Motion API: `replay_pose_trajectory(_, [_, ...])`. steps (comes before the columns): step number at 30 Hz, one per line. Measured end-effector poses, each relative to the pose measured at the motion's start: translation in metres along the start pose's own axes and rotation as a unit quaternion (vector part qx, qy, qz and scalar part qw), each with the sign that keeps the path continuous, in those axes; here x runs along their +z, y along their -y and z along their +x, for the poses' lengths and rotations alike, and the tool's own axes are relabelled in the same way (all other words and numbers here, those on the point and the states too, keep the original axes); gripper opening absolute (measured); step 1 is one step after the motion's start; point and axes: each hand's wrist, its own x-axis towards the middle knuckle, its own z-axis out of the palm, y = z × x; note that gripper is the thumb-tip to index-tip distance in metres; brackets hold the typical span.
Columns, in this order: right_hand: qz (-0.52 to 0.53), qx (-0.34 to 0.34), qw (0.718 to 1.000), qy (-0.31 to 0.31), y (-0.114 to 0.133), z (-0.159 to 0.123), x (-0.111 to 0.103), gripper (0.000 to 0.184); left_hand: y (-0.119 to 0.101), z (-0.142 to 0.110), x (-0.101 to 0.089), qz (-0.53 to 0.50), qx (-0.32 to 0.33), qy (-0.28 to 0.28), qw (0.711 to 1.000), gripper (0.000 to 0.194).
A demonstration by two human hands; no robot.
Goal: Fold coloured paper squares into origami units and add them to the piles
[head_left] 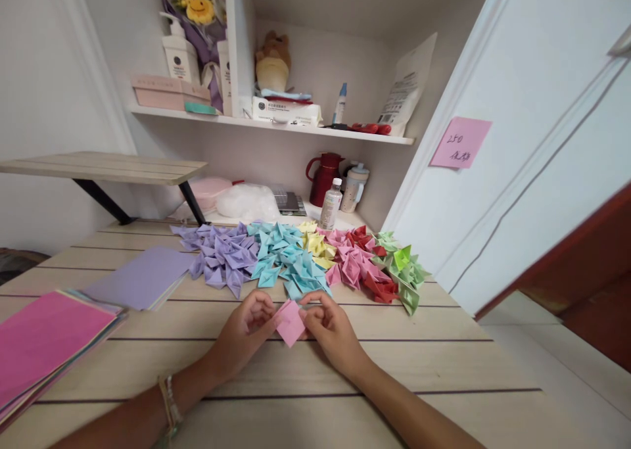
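Observation:
Between my two hands is a small pink folded paper point(290, 324), shaped like a diamond with one corner pointing down toward me. My left hand point(249, 324) pinches its left edge between thumb and fingers. On the opposite edge, the thumb and fingers of my right hand point(326, 327) close on the same paper. Just beyond my hands lies a long heap of folded paper pieces, grouped by colour: purple pieces point(224, 255), blue pieces point(290, 258), yellow pieces point(318, 245), pink pieces point(355, 265), red pieces point(382, 288) and green pieces point(407, 278).
Flat paper stacks, one topped purple point(140, 277) and one topped pink point(54, 337), lie on the slatted table point(276, 370) at left. A small raised shelf point(103, 165) stands behind them. A bottle point(330, 204), a red jug point(325, 176) and a cup point(355, 187) are at the back.

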Motion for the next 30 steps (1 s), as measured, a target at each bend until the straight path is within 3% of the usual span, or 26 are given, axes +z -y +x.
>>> replay_pose_trajectory(9, [-0.041, -0.023, 0.999, 0.006, -0.005, -0.001, -0.001, 0.03, 0.0, -0.001, -0.001, 0.021, -0.011, 0.015, 1.0, 0.011])
replay_pose_trajectory(17, [-0.159, -0.031, 0.987, -0.021, 0.003, -0.002, 0.0, 0.033, -0.001, 0.0, -0.001, 0.04, -0.001, 0.036, 0.999, 0.028])
replay_pose_trajectory(24, [-0.294, -0.127, 0.947, -0.033, 0.007, -0.005, -0.002, 0.019, 0.002, 0.0, -0.003, 0.091, -0.014, -0.004, 0.996, 0.018])
replay_pose_trajectory(30, [-0.301, -0.171, 0.938, -0.038, 0.007, -0.006, -0.003, 0.018, 0.007, 0.003, -0.004, 0.022, -0.045, -0.016, 0.999, 0.021])
